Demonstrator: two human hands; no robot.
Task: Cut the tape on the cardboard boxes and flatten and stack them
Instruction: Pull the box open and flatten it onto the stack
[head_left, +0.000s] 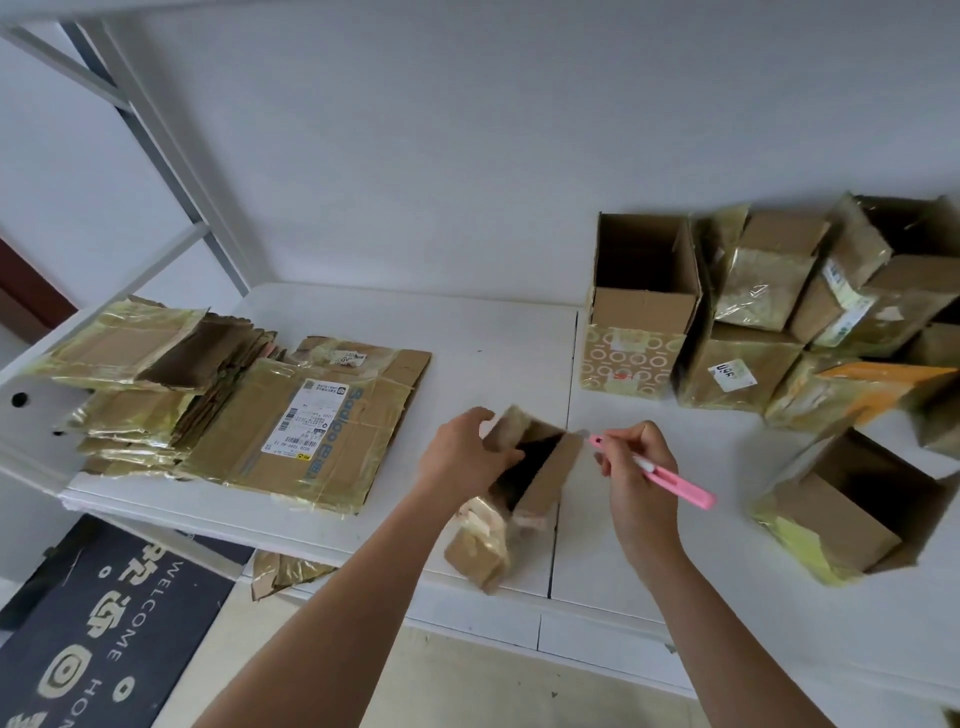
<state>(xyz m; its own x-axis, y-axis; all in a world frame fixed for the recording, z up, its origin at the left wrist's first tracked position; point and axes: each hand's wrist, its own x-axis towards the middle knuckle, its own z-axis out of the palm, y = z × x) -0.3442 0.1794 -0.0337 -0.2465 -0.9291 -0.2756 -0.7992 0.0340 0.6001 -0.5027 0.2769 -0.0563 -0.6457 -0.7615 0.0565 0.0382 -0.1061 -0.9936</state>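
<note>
My left hand (464, 457) grips the upper flap of a small brown cardboard box (535, 486) held over the front edge of the white table (498, 338); the box is open, dark inside, with yellowish tape on its lower end. My right hand (639, 467) holds a pink box cutter (670, 480) like a pen, its tip beside the box's upper right corner. A stack of flattened taped boxes (291, 415) lies on the table's left part.
Several unflattened boxes (769, 306) are piled at the back right, one tall open box (641, 291) among them. Another open box (852, 509) lies on its side at the right. A cardboard scrap (285, 571) and a dark welcome mat (104, 639) are on the floor.
</note>
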